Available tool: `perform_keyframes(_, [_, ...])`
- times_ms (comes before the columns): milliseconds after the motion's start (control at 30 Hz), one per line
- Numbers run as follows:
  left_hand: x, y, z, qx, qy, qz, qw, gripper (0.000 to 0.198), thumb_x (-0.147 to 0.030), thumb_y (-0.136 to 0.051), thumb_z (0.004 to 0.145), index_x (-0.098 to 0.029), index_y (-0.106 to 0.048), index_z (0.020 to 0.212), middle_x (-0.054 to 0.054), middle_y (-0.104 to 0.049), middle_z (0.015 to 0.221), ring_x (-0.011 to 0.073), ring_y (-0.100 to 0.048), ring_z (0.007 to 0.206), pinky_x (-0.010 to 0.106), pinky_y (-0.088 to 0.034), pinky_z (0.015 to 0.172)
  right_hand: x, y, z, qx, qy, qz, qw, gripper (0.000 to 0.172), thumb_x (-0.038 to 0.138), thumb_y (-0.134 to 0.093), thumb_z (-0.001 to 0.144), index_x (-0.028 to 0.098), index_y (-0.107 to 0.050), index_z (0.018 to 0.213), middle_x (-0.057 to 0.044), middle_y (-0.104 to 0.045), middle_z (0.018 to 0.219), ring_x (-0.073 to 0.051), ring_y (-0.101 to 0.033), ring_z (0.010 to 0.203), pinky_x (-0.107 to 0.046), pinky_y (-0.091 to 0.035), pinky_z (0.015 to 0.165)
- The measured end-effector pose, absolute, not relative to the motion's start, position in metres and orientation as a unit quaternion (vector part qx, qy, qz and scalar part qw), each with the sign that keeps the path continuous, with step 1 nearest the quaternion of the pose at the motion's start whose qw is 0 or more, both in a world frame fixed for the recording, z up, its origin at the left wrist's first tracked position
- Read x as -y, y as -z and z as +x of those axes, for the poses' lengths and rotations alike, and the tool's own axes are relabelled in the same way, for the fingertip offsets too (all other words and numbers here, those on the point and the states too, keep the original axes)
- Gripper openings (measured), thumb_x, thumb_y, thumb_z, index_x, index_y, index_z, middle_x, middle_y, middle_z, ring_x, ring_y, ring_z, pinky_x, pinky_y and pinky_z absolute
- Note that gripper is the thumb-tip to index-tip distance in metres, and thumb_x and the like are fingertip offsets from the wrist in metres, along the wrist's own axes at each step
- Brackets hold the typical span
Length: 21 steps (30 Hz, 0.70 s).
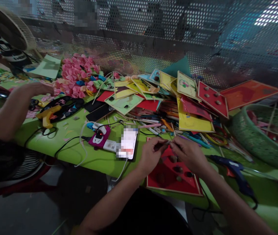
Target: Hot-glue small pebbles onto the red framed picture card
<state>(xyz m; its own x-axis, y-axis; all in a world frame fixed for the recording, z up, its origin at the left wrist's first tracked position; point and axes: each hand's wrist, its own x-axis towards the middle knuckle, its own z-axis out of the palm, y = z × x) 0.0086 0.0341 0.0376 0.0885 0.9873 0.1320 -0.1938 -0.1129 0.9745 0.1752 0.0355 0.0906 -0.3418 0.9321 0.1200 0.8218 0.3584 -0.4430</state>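
Note:
Above a red card (163, 179) with several small stones (179, 169) on it, my two hands meet at the fingertips. My left hand (153, 155) is closed in a pinch on a small greyish piece (168, 142), perhaps a stone. From the other side, my right hand (188, 153) pinches the same piece. The card lies flat at the table's near edge, partly covered by my hands. Right of it rests a dark blue glue gun (237, 169). A lit phone (128, 143) lies left of my hands.
A purple power strip (100, 137) with cables sits left of the phone. Decorated cards (124, 102) and sticks are piled behind. A green basket (271, 130) stands right. Another person's hands (21, 98) work at left, near a yellow glue gun (48, 116).

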Motion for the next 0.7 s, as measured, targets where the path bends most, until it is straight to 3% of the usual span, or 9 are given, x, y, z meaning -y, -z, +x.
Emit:
perform_keyframes(167, [-0.035,-0.037,0.009,-0.384,-0.553,0.501,0.544,0.01,-0.023,-0.072,0.081,-0.019,-0.074,0.089,0.005,-0.075,0.093,0.0199,-0.068,0.09,0.032,-0.053,0.083,-0.035,-0.087,0.171,0.786,-0.131,-0.56,0.225,0.027,0.029,-0.045,0.091,0.022,-0.04,0.065,0.001,-0.046,0.058,-0.014,-0.043,0.054,-0.028,-0.028,0.055])
perform_keyframes(333, [-0.035,-0.034,0.008,-0.417,-0.482,0.399,0.66,0.04,-0.047,-0.077,0.076,-0.016,-0.072,0.1,0.006,-0.074,0.085,0.0164,-0.065,0.067,0.023,-0.048,0.053,-0.033,-0.08,0.171,0.753,-0.183,-0.574,0.265,0.025,0.03,-0.046,0.09,0.021,-0.048,0.067,0.002,-0.05,0.058,-0.014,-0.045,0.054,-0.026,-0.031,0.053])
perform_keyframes(400, [-0.036,-0.035,0.008,-0.406,-0.479,0.367,0.686,0.045,-0.05,-0.079,0.073,-0.015,-0.071,0.1,0.006,-0.075,0.085,0.016,-0.066,0.068,0.02,-0.045,0.048,-0.033,-0.077,0.173,0.724,-0.248,-0.578,0.283,0.026,0.033,-0.046,0.092,0.021,-0.05,0.069,0.003,-0.05,0.057,-0.013,-0.045,0.051,-0.026,-0.033,0.052])
perform_keyframes(533, [-0.037,-0.038,0.007,-0.387,-0.488,0.334,0.708,0.043,-0.048,-0.082,0.071,-0.015,-0.071,0.096,0.007,-0.076,0.086,0.0182,-0.071,0.08,0.018,-0.046,0.054,-0.033,-0.075,0.18,0.684,-0.324,-0.574,0.312,0.029,0.041,-0.048,0.096,0.02,-0.058,0.078,0.001,-0.056,0.063,-0.014,-0.052,0.055,-0.025,-0.04,0.054])
perform_keyframes(700, [-0.038,-0.037,0.008,-0.381,-0.507,0.323,0.703,0.037,-0.041,-0.083,0.071,-0.015,-0.07,0.094,0.005,-0.076,0.084,0.0156,-0.07,0.077,0.021,-0.051,0.065,-0.033,-0.082,0.186,0.722,-0.262,-0.562,0.307,0.028,0.042,-0.051,0.098,0.02,-0.063,0.085,-0.001,-0.063,0.071,-0.016,-0.057,0.065,-0.027,-0.041,0.061])
